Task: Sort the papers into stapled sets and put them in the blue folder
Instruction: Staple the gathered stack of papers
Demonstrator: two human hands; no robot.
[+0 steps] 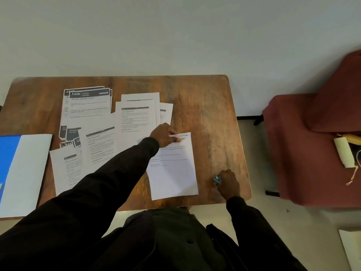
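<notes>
Step in hand: one set is being stapled. The left hand (pixel 165 134) is laid on the top edge of a paper set (pixel 173 173). The fingers are bent over that edge, but it cannot be told whether it is pinched or only pressed. The right hand (pixel 228 182), just beyond the set's right edge near its lower corner, is clasped round a small blue stapler (pixel 217 178), low over the table (pixel 205 98).

Judged next: the stapler is to be carried up to the corner beside the left fingers, with the sheets held square. Nothing is seen lying in that path.

The blue folder (pixel 8 159) lies open well to the left of the left hand, past the sleeve. Loose papers (pixel 134 116) are spread, overlapping, between it and the left hand, some under the forearm. These are judged unsorted and likely to be dragged. A red chair (pixel 293 143) stands to the right of the right hand.
</notes>
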